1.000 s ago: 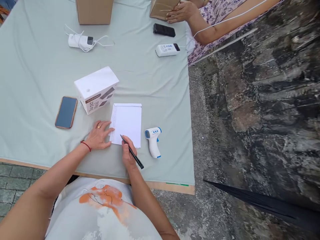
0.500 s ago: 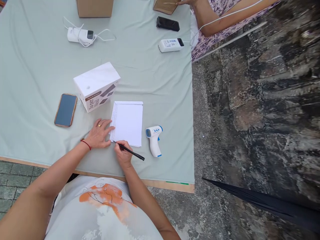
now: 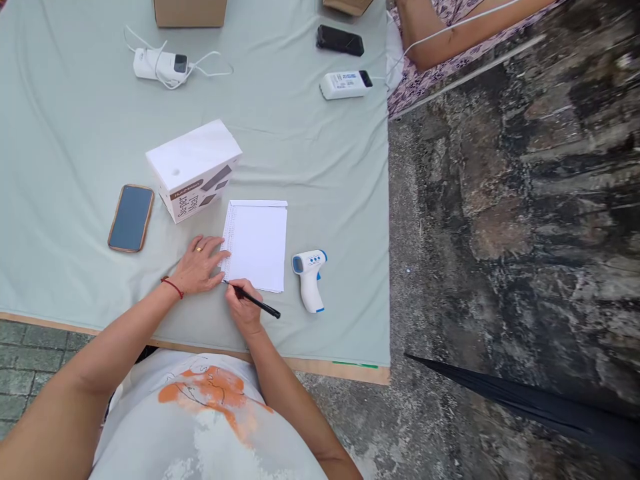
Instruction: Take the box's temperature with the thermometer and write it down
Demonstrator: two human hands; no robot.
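Observation:
A white notepad (image 3: 259, 247) lies on the cloth-covered table, with small handwriting down its left side. My left hand (image 3: 200, 264) rests flat with fingers spread, its fingertips on the pad's left edge. Held in my right hand (image 3: 243, 308) is a black pen (image 3: 257, 302), its tip at the pad's lower left corner. Just right of the pad lies a white and blue infrared thermometer (image 3: 310, 280). Behind my left hand stands a white box (image 3: 195, 170) with brown print, and a smartphone (image 3: 131, 219) in a brown case lies to its left.
Farther back are a white device with a wound cable (image 3: 161, 67), a black device (image 3: 340, 41), a white corded device (image 3: 346, 85) and two cardboard boxes (image 3: 190, 12). Another person's arm (image 3: 425, 40) is at the far right. The table (image 3: 340, 220) ends at right beside stone ground.
The pen and my right hand have shifted slightly left. The other person's hand has left view at the top, and the cardboard box there sits farther up and right in view.

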